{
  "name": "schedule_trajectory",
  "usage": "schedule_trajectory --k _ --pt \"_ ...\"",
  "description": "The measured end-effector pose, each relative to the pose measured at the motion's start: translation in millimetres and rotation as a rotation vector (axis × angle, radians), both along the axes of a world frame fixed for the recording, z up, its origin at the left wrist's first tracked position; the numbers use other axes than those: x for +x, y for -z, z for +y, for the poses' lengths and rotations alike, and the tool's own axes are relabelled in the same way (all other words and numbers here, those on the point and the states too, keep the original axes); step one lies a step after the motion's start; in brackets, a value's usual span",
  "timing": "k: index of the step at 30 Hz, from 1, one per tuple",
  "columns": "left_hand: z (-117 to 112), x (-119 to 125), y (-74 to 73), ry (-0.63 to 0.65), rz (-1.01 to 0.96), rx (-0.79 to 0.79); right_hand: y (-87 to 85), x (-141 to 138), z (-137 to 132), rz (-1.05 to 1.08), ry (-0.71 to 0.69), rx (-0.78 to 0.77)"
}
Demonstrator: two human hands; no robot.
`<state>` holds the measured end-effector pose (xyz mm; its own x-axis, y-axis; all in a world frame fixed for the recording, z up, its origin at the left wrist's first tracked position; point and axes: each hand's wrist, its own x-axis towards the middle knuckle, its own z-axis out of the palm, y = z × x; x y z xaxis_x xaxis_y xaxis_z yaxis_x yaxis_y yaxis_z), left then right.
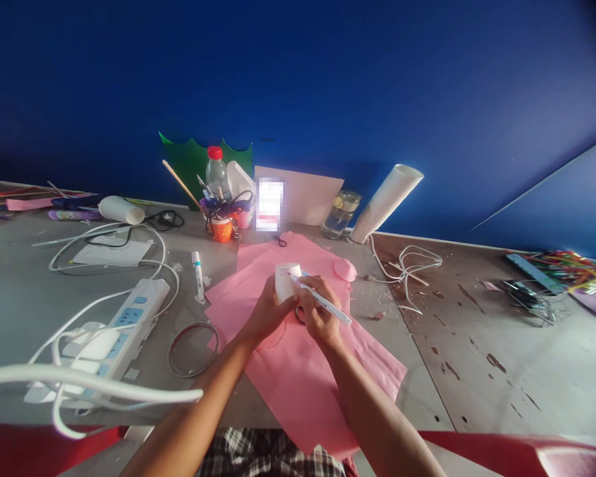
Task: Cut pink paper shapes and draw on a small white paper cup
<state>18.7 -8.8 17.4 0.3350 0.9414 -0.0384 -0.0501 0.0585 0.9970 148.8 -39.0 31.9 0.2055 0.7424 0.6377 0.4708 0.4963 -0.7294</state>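
Note:
My left hand [273, 306] is closed around the left side of a small white paper cup [287, 283], holding it above sheets of pink paper [318, 391]. A thin-lined rectangular outline shows on the cup's side. In my right hand [322, 315] is a white marker pen [330, 307], its tip at the cup's surface by the drawn lines. Dark scissors handles [300, 316] show partly below the hands, the rest hidden. A round pink paper piece [345, 269] lies to the right of the cup.
A power strip [139, 305] with white cables stands left, near a tape ring [193, 350] and another marker [197, 277]. Behind are a lit phone [269, 204], a pen-filled orange cup [222, 229], a glass jar [341, 214] and a leaning paper-cup stack [387, 202].

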Motion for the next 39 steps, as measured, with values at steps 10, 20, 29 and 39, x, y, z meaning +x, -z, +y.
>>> schedule_trajectory --k 10,20,29,39 --pt "-0.2 0.8 -1.1 -0.020 0.017 -0.018 2.3 -1.1 0.6 -0.005 0.062 -0.015" --pt "-0.1 1.2 -1.9 -0.015 -0.014 -0.004 0.7 0.2 -0.7 0.108 0.045 -0.053" --pt "0.2 1.0 -0.4 0.001 -0.003 0.022 4.7 0.9 0.9 0.096 0.014 -0.044" --pt "0.2 1.2 -0.8 -0.013 0.041 0.036 2.7 0.1 0.7 0.029 0.002 -0.028"
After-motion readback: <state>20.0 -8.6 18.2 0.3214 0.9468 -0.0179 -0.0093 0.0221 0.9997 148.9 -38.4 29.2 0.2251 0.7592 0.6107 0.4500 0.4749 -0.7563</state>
